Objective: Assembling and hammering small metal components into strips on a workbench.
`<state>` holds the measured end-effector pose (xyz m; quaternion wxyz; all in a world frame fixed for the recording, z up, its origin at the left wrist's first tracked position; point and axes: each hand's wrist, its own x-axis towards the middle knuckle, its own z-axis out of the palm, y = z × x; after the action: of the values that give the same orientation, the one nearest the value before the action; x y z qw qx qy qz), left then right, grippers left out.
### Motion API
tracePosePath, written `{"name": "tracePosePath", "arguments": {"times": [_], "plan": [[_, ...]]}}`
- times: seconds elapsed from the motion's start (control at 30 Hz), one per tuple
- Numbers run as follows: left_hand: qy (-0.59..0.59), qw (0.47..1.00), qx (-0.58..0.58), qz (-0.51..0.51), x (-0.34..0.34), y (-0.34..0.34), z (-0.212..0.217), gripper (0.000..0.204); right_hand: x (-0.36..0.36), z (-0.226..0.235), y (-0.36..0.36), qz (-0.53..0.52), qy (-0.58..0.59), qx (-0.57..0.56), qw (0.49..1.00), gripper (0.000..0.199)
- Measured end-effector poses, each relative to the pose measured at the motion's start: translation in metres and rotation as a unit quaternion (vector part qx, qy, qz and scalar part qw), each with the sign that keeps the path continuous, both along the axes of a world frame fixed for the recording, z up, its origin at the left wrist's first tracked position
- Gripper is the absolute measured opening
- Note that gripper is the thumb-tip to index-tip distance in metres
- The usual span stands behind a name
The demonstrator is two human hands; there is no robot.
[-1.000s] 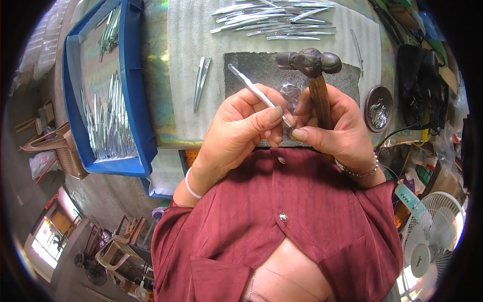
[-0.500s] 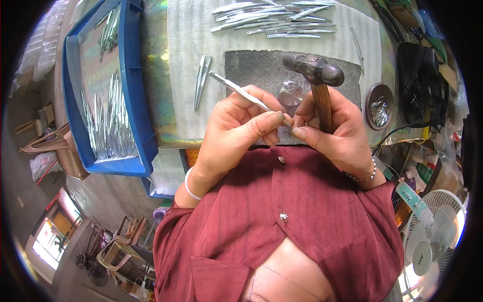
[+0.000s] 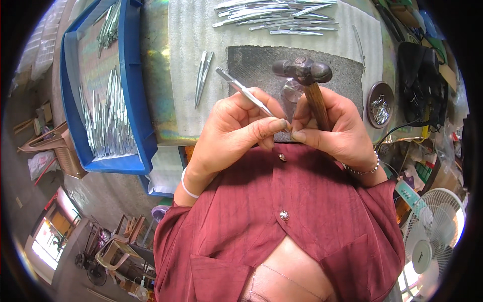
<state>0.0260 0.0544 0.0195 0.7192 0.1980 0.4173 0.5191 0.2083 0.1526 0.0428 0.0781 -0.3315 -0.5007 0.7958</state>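
My left hand (image 3: 236, 126) pinches a thin silvery metal strip (image 3: 244, 92) between thumb and fingers; its free end points up and to the left. My right hand (image 3: 337, 128) grips the wooden handle of a small ball-peen hammer (image 3: 306, 75), head up, and its thumb and forefinger also touch the strip's near end. Both hands meet close to my chest, over the near edge of a dark grey work pad (image 3: 261, 63). A small round metal block (image 3: 292, 93) lies on the pad behind the hammer handle.
A pile of similar metal strips (image 3: 274, 17) lies at the far side of the white mat. Two joined strips (image 3: 203, 75) lie left of the pad. A blue tray (image 3: 133, 100) at left holds several strips. A round dish of small parts (image 3: 380, 103) and a fan (image 3: 432, 236) are at right.
The strip's free end has swung left and lower. The hammer has shifted slightly right and down with my right hand. Both hands stay joined at the strip's near end.
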Motion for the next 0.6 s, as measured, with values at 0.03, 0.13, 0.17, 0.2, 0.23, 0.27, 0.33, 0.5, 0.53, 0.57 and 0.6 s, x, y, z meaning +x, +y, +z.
{"name": "tracePosePath", "arguments": {"times": [0.03,0.13,0.17,0.2,0.23,0.27,0.33,0.5,0.53,0.57,0.6], "plan": [[0.017,1.0,0.012,0.012,0.0,0.0,0.0,0.009,-0.001,0.001,-0.001,-0.016,-0.012,0.017,1.0,0.024],[0.017,0.998,0.026,0.047,0.004,-0.001,-0.003,0.01,-0.004,-0.001,-0.005,-0.058,0.011,0.038,0.998,0.024],[0.0,0.997,0.028,0.067,0.005,-0.001,-0.005,0.009,-0.004,0.0,-0.007,-0.058,0.01,0.038,0.998,0.024],[-0.001,0.997,0.028,0.067,0.006,-0.001,-0.006,0.009,-0.005,0.001,-0.008,-0.081,0.011,0.014,0.997,0.024],[-0.012,0.996,0.031,0.078,0.006,-0.002,-0.008,0.01,-0.005,0.001,-0.01,-0.102,0.013,-0.011,0.995,0.024],[-0.024,0.995,0.034,0.089,0.007,-0.003,-0.01,0.01,-0.006,0.001,-0.011,-0.101,0.012,-0.011,0.995,0.024],[-0.027,0.994,0.045,0.095,0.009,-0.004,-0.013,0.01,-0.006,0.001,-0.014,-0.122,0.008,-0.013,0.992,0.025],[-0.006,0.993,0.05,0.109,0.01,-0.004,-0.008,0.008,-0.007,-0.001,-0.017,-0.134,0.011,0.0,0.991,0.024],[0.029,0.992,0.054,0.106,0.009,-0.005,-0.006,0.008,-0.007,-0.003,-0.018,-0.14,0.017,0.007,0.99,0.024],[0.063,0.991,0.059,0.104,0.009,-0.005,-0.005,0.009,-0.006,-0.006,-0.02,-0.14,0.017,0.007,0.99,0.024],[0.062,0.991,0.059,0.104,0.009,-0.005,-0.003,0.009,-0.004,-0.011,-0.022,-0.136,0.021,0.059,0.989,0.024]]}}
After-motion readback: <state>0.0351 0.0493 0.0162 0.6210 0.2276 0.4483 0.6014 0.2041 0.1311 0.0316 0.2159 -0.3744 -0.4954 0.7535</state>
